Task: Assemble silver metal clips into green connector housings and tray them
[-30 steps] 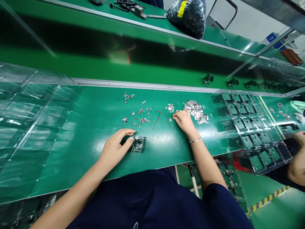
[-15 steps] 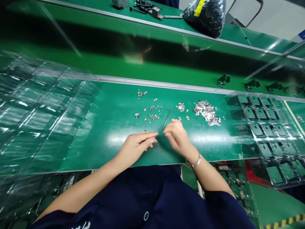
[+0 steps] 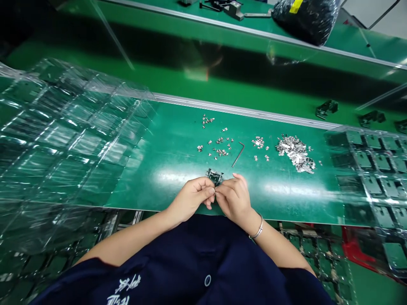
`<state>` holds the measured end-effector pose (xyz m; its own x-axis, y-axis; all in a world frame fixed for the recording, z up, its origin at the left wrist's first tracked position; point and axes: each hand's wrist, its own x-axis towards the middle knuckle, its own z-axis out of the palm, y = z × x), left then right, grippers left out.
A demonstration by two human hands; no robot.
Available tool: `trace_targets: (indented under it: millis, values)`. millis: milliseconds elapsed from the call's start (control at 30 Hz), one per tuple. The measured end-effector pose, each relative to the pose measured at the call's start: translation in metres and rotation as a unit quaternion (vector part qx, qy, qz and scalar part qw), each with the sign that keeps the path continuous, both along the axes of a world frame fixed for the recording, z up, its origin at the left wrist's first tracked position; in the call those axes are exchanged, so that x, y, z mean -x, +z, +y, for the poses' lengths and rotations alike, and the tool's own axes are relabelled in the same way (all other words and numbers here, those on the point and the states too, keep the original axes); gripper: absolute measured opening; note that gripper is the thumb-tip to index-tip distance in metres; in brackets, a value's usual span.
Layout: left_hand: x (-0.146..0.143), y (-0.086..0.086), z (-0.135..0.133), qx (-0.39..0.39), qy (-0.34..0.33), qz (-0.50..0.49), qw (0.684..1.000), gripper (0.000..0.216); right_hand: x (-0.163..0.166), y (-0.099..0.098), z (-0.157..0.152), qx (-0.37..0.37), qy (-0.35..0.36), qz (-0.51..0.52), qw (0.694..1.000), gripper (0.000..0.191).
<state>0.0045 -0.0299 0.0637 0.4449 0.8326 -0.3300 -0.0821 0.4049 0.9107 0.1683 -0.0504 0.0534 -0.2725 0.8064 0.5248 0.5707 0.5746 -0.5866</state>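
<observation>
Left hand (image 3: 193, 198) and right hand (image 3: 237, 199) pinched closed, contents hidden; slipping fingertips could jolt the dark assembly (image 3: 215, 175).

Your left hand (image 3: 194, 197) and right hand (image 3: 234, 197) meet at the fingertips, leaving hardly any room between them, with the small dark assembly (image 3: 214, 174) just beyond. Farther ahead, the L-shaped hex key (image 3: 238, 154) and scattered metal clips (image 3: 221, 152) block your way. You have room leftward over the green tabletop (image 3: 143, 178) to the clear blister trays (image 3: 78, 114), and rightward, on the near side of the metal pile (image 3: 294, 152).
</observation>
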Motion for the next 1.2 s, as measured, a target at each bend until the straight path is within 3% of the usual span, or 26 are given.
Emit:
trace_targets:
  millis: [67, 100, 167, 233, 367, 433, 500, 533, 633, 700, 767, 833, 1033, 1200]
  values:
    - [0.008, 0.003, 0.004, -0.140, -0.026, 0.090, 0.986, 0.029, 0.000, 0.006, 0.003, 0.132, 0.050, 0.072, 0.987, 0.009]
    - [0.012, 0.004, 0.006, -0.227, -0.044, 0.137, 0.963, 0.027, -0.001, 0.008, 0.004, 0.210, 0.080, 0.114, 0.968, 0.014]
    - [0.019, 0.006, 0.010, -0.388, -0.084, 0.198, 0.896, 0.025, -0.005, 0.010, 0.007, 0.349, 0.132, 0.192, 0.908, 0.023]
    - [0.022, 0.006, 0.012, -0.500, -0.120, 0.205, 0.833, 0.025, -0.009, 0.009, 0.010, 0.453, 0.169, 0.243, 0.841, 0.029]
    - [0.020, 0.002, 0.011, -0.621, -0.137, 0.190, 0.748, 0.023, -0.018, 0.006, 0.014, 0.596, 0.242, 0.267, 0.718, 0.034]
    - [0.019, -0.002, 0.009, -0.648, -0.137, 0.187, 0.726, 0.018, -0.021, 0.008, 0.014, 0.627, 0.268, 0.257, 0.685, 0.035]
    - [0.019, -0.008, 0.009, -0.652, -0.119, 0.172, 0.729, 0.013, -0.023, 0.011, 0.014, 0.611, 0.278, 0.234, 0.703, 0.030]
    - [0.020, -0.012, 0.010, -0.641, -0.098, 0.168, 0.742, 0.017, -0.023, 0.013, 0.014, 0.578, 0.267, 0.212, 0.741, 0.027]
    - [0.021, -0.025, 0.020, -0.529, -0.057, 0.233, 0.814, 0.065, -0.025, 0.015, 0.018, 0.384, 0.152, 0.100, 0.905, 0.015]
    - [0.020, -0.034, 0.028, -0.418, -0.102, 0.300, 0.851, 0.075, -0.026, 0.009, 0.023, 0.250, 0.080, 0.023, 0.965, 0.012]
    - [0.017, -0.040, 0.034, -0.347, -0.151, 0.319, 0.869, 0.062, -0.026, 0.001, 0.030, 0.175, 0.065, -0.043, 0.982, 0.013]
    - [0.013, -0.042, 0.035, -0.330, -0.154, 0.301, 0.881, 0.050, -0.026, -0.008, 0.034, 0.136, 0.071, -0.101, 0.983, 0.014]
    - [0.008, -0.039, 0.031, -0.361, -0.103, 0.274, 0.885, 0.043, -0.025, -0.017, 0.036, 0.100, 0.055, -0.168, 0.979, 0.017]
    - [0.008, -0.041, 0.028, -0.401, -0.097, 0.286, 0.865, 0.044, -0.026, -0.018, 0.035, 0.107, 0.059, -0.198, 0.973, 0.018]
